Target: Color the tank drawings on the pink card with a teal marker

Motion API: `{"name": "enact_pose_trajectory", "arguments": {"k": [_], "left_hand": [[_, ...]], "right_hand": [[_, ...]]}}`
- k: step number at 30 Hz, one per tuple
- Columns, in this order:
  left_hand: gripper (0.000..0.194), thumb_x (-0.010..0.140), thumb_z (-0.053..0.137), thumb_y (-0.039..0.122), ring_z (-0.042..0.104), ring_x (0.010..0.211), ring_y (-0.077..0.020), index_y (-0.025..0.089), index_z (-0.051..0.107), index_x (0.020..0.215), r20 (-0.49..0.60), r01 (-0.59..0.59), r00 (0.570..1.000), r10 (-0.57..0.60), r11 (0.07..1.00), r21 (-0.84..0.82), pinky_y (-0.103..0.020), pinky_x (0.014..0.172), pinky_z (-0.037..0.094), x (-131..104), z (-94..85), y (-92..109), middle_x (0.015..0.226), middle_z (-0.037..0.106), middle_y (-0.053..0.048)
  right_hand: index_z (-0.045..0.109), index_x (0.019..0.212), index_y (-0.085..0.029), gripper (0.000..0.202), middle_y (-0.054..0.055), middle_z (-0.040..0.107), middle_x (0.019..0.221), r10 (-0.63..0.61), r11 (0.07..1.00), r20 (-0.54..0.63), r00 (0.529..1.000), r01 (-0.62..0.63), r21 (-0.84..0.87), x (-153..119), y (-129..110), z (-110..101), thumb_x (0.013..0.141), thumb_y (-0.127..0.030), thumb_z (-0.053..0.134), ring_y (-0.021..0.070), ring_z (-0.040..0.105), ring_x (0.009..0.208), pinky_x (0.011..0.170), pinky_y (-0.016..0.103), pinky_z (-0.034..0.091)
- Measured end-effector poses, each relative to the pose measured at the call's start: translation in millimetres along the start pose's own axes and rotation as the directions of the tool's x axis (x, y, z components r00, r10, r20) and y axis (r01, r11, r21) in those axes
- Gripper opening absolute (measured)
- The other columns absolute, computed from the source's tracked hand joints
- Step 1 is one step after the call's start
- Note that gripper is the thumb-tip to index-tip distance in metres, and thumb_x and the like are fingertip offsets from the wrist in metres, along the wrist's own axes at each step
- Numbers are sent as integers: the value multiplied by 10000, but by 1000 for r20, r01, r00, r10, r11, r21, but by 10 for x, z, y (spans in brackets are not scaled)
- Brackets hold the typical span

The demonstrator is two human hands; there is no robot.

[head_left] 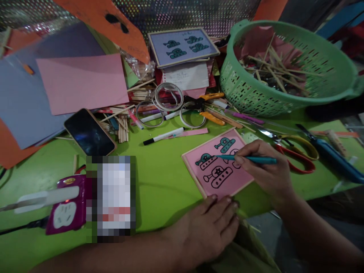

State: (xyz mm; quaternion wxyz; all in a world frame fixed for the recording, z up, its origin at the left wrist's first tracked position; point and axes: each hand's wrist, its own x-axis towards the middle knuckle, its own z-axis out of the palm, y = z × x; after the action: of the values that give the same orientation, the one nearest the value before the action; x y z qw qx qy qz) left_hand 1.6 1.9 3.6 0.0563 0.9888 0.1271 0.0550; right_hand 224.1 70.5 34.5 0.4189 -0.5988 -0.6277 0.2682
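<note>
A teal marker (260, 159) is pinched in my right hand (265, 170), its tip on a tank drawing on the pink card (199, 182). Thin wooden sticks frame this card. Two of its drawn tanks carry teal colouring, while the front one (217, 177) shows only black outlines; another is partly covered by my right fingers. My left hand (212, 231) lies flat, fingers stretched out, with its fingertips at the card's lower edge.
Behind the card lie a white marker (163, 135), tape rolls (167, 96) and orange-handled pliers (212, 110). A green basket (256, 93) of sticks stands back right, near red-and-yellow scissors (295, 155). A phone (89, 132) and purple power strip (68, 204) are left.
</note>
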Motion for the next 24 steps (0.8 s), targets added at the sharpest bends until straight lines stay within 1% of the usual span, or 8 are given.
{"name": "enact_pose_trajectory", "arguments": {"k": [4, 10, 13, 15, 20, 24], "left_hand": [[474, 1111, 348, 213, 528, 1459, -229, 165, 531, 1546, -5, -6, 1000, 6, 1000, -6, -393, 1157, 414, -6, 0, 6, 1621, 523, -81], [477, 1115, 317, 197, 546, 1445, -222, 183, 569, 1519, 9, -5, 1000, 5, 1000, -25, -381, 1152, 424, 0, -37, -6, 1595, 556, -61], [457, 1110, 351, 209, 554, 1437, -219, 189, 595, 1496, -31, 14, 999, -15, 999, -32, -377, 1152, 429, 1, -30, -2, 1573, 581, -49], [447, 1105, 376, 218, 556, 1434, -224, 187, 598, 1492, -38, 20, 999, -21, 999, -34, -382, 1149, 433, -1, -20, 3, 1575, 578, -53], [460, 1106, 366, 216, 545, 1442, -227, 186, 568, 1518, 12, 1, 1000, 0, 1000, -20, -386, 1149, 423, -5, -26, -2, 1612, 535, -70], [468, 1108, 351, 212, 540, 1445, -222, 177, 553, 1529, 4, -8, 1000, 8, 1000, -1, -387, 1156, 411, -7, -24, -6, 1616, 530, -76]], "right_hand": [[653, 760, -265, 177, -29, 641, 602, -14, 1000, 10, 1000, 14, 7, -7, 23, 0, 851, -320, 796, 139, 539, 471, 423, 283, 434], [656, 769, -256, 128, -32, 638, 616, -43, 999, 17, 999, 44, -8, -16, 46, -6, 840, -208, 751, 131, 536, 474, 438, 267, 419], [645, 754, -255, 143, -31, 644, 616, -30, 1000, 17, 999, 30, -2, -9, 29, -5, 822, -205, 761, 134, 545, 473, 440, 268, 423], [640, 747, -258, 150, -31, 640, 607, -13, 1000, 18, 1000, 13, 10, -8, 21, -5, 817, -202, 760, 137, 544, 471, 440, 271, 426], [651, 760, -261, 139, -28, 649, 637, -11, 1000, 11, 1000, 11, 13, -25, 47, -20, 820, -185, 751, 143, 561, 503, 460, 278, 438], [647, 757, -260, 139, -27, 642, 632, -24, 1000, 13, 1000, 24, 3, -25, 54, -25, 828, -195, 747, 149, 568, 509, 467, 283, 442]]}}
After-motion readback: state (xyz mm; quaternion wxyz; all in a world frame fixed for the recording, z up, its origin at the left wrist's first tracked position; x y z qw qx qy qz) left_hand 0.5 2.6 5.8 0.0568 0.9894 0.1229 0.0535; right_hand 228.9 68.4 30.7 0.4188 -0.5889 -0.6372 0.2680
